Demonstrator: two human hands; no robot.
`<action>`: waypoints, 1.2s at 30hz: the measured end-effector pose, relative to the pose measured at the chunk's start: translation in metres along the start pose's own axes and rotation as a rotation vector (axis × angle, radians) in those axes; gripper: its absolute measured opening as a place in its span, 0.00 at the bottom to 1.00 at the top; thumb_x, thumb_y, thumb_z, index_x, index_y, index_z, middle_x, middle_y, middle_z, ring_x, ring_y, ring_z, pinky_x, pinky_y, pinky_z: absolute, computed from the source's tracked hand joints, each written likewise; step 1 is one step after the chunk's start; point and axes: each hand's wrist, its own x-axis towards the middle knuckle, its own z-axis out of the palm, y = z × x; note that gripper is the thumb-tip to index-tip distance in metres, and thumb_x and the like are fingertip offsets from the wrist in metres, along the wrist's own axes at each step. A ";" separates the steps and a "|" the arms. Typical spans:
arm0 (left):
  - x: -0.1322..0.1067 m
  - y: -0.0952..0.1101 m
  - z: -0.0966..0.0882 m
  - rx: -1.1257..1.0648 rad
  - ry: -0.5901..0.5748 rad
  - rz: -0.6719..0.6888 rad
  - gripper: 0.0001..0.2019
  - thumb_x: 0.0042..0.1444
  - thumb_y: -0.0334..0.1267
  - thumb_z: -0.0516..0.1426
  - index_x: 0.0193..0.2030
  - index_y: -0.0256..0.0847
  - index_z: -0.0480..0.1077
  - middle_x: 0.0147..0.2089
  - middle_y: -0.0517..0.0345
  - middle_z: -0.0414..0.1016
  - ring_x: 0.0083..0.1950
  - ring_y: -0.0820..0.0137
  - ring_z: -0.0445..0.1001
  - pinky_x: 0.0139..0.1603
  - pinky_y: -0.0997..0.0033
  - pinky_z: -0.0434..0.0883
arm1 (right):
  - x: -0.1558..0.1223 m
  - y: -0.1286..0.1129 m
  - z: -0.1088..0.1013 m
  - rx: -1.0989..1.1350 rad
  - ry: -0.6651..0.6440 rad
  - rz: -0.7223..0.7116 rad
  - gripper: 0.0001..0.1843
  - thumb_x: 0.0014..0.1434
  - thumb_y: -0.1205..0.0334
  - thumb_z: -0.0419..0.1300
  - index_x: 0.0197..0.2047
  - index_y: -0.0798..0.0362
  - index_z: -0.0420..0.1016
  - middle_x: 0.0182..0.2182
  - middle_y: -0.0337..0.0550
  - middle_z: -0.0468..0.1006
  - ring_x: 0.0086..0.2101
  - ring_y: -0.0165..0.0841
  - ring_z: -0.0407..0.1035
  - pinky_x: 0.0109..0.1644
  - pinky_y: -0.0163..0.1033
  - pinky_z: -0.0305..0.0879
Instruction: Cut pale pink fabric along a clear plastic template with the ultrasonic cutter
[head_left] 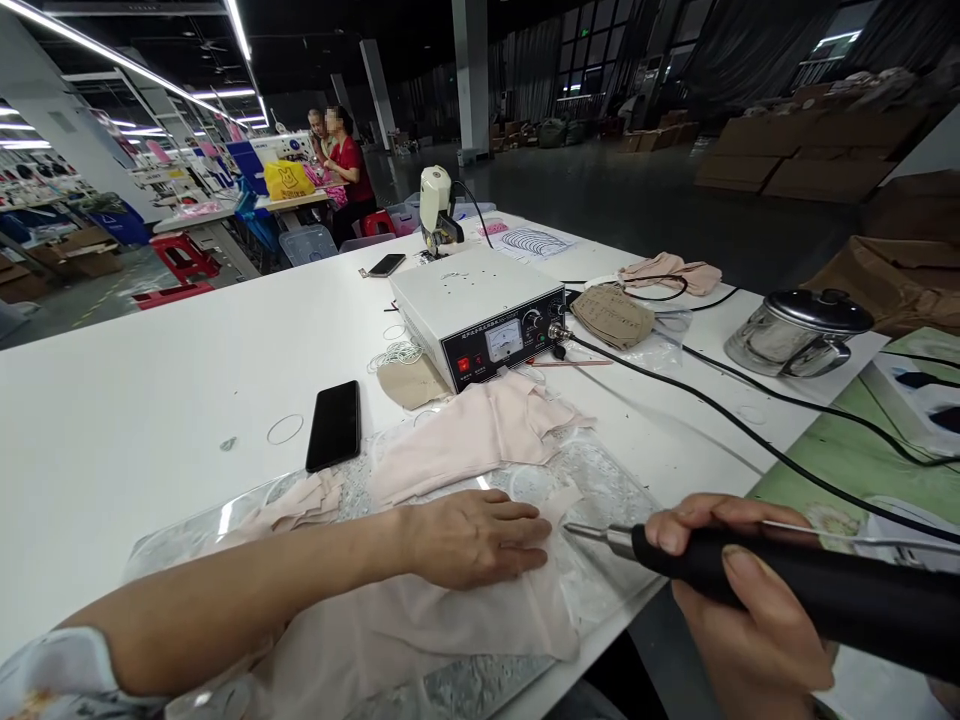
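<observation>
My left hand (480, 540) lies flat, palm down, on a sheer pale pink fabric piece (450, 625), its fingers stretched to the right. Wrapped around the black handle of an ultrasonic cutter (697, 560) is my right hand (757, 600). The cutter's metal tip points left at the fabric, just beyond my left fingertips; whether it touches the cloth I cannot tell. Beneath the fabric is a clear plastic sheet (615, 480). A folded stack of pink fabric (465, 440) sits behind my left hand, and small fabric scraps (300, 505) lie by my forearm.
A white control box (480, 310) with a gauge stands behind the fabric, its black cable (720, 410) running right. Nearby are a black phone (334, 425), brown patterns (613, 315) and a lidded glass pot (799, 330). Two people sit by a sewing machine (281, 148) at back left.
</observation>
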 end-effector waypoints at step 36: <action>0.003 -0.016 -0.001 0.017 0.013 0.199 0.12 0.69 0.36 0.52 0.53 0.34 0.74 0.45 0.48 0.76 0.56 0.61 0.73 0.50 0.69 0.71 | 0.015 0.029 -0.003 -0.090 -0.051 -0.060 0.07 0.56 0.62 0.60 0.40 0.51 0.70 0.31 0.40 0.74 0.25 0.32 0.69 0.31 0.45 0.69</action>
